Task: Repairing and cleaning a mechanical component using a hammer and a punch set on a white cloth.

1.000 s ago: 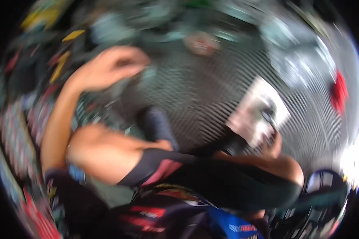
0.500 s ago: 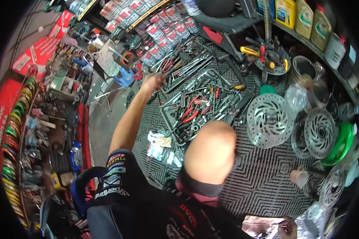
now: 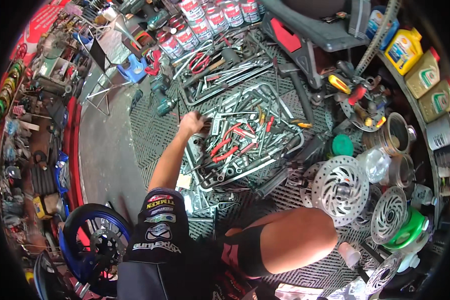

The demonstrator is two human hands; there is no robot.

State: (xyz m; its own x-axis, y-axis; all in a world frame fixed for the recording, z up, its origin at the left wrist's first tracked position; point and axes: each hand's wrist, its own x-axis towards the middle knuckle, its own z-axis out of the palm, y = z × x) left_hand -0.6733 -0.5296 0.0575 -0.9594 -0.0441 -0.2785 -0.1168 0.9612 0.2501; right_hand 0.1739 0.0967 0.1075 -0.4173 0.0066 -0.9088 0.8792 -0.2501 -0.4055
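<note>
My left hand (image 3: 195,124) reaches to the left side of a tray (image 3: 291,107) heaped with sockets, hex keys and hand tools. Its fingers are curled among metal pieces at the rim; what they grip, if anything, is hidden. Red-handled pliers (image 3: 222,150) lie in the heap to the right of the hand. Above it, a second tray (image 3: 195,100) holds long wrenches and screwdrivers. A cordless drill (image 3: 165,100) lies on the mat just beyond the hand. My right hand is out of view.
Brake discs (image 3: 340,192), jars and a green jug (image 3: 407,227) crowd the right. Oil bottles (image 3: 405,50) line a curved shelf. Paint cans (image 3: 200,30) stand at the back. A blue-rimmed wheel (image 3: 72,235) is at lower left, a red-edged ledge (image 3: 72,160) further left.
The view has swung from the mat and paper to the tool trays. My left hand has moved down onto the tray's left side. My right hand, earlier at the paper, has left the view.
</note>
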